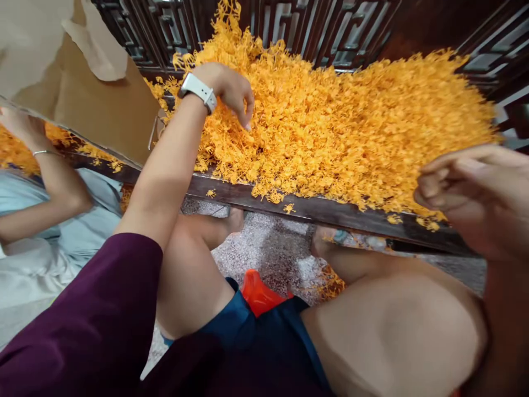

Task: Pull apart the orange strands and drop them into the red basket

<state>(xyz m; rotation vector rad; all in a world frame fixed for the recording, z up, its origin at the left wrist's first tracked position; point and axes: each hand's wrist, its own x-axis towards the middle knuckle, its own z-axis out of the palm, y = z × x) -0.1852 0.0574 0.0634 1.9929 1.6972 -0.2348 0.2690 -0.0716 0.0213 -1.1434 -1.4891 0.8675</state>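
A wide heap of small yellow-orange pieces [314, 121] with thin leg-like strands lies on a dark wooden bench. My left hand [231, 91], with a white watch on its wrist, hangs over the left part of this heap. Its fingers are bent downward and close together, and whatever may be between the tips cannot be made out. At the right end of the heap, nearer to me, my right hand [475, 193] is raised. Its fingers are curled in with the thumb against them, slightly blurred, and their contents are hidden.
An opened cardboard box [99, 105] stands at the left, beside another person's arm [61, 182]. Dark carved latticework [281, 27] rises behind the heap. Loose pieces lie along the bench's front edge [243, 193]. Something red [260, 292] sits between my legs.
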